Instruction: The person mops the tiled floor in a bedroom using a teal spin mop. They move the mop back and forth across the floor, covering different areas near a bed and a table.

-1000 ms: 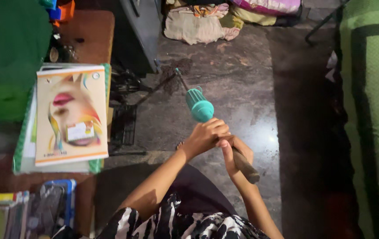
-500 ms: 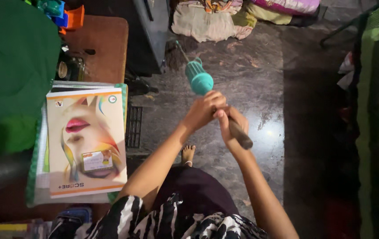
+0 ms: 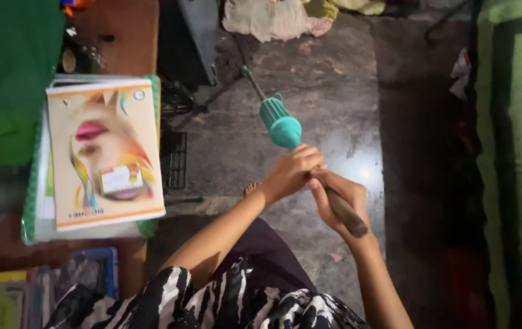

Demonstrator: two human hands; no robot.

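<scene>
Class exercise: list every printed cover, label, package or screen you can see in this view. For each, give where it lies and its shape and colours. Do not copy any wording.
Printed book cover: tops the stack on the table at left; rectangular, cream with orange bands and a multicoloured face picture.
Small label: on that cover, lower middle; rectangular, pale with red and green.
Blue-edged package: below the stack, near the bottom edge; contents too dark to tell.
Screens: none in view.

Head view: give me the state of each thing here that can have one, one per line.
Teal plastic-handled tool with thin metal shaft: held up over the floor, shaft pointing away.
Dark wooden handle: gripped, end sticking out below the right hand.
Left hand: closed just below the teal handle.
Right hand: closed on the wooden handle.
Colourful printed book: shut, lying flat atop a stack.
</scene>
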